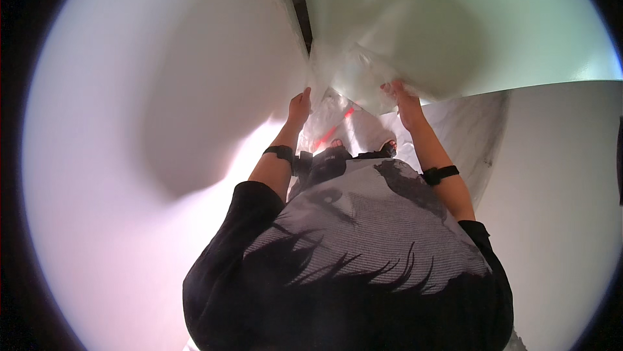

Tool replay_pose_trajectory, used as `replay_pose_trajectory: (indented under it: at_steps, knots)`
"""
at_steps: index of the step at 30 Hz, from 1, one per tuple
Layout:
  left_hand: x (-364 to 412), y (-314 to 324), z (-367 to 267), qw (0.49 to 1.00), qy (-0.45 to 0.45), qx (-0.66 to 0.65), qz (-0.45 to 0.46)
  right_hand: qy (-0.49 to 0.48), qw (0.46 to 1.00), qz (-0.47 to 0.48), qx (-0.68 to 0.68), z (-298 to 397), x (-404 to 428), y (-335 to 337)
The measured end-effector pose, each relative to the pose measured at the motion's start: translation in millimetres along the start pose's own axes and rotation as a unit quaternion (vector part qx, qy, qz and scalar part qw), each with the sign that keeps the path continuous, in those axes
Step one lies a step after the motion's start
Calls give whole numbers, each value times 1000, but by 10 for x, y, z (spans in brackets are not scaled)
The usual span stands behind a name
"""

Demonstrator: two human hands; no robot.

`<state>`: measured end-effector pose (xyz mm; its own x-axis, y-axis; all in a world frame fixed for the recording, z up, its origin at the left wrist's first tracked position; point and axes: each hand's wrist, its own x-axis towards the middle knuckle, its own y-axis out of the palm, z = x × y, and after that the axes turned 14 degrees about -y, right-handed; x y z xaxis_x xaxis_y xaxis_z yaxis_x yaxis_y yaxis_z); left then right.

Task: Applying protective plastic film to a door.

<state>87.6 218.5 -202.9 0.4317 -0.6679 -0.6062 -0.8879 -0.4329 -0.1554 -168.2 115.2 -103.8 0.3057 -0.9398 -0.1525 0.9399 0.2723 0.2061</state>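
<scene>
A sheet of clear plastic film (357, 76) hangs in front of me, wrinkled and catching the light. My left hand (300, 106) grips its left edge close to a white wall (97, 132), thumb upward. On the other side, my right hand (405, 102) holds the film near the lower edge of a large glossy pale-green panel (525, 24), with the fingertips partly behind the plastic. A red strip (333, 132) shows on or through the film between my hands.
A dark narrow gap (298, 5) separates the white wall from the green panel. Below are my feet (389, 146) in dark sandals on a pale floor. A greyish streaked surface (467, 127) and another white wall (559, 180) stand at the right.
</scene>
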Motion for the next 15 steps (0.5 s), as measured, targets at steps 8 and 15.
replay_pose_trajectory:
  at_steps: [8, 15]
  knots:
    - [111, -53, 102, 993, 18, 88, -81, -9, 999, 17, 30, 40, 2, 75]
    - [-308, -12, -217, 974, 144, 37, -169, -8, 1000, 0, 25, -105, 43, -61]
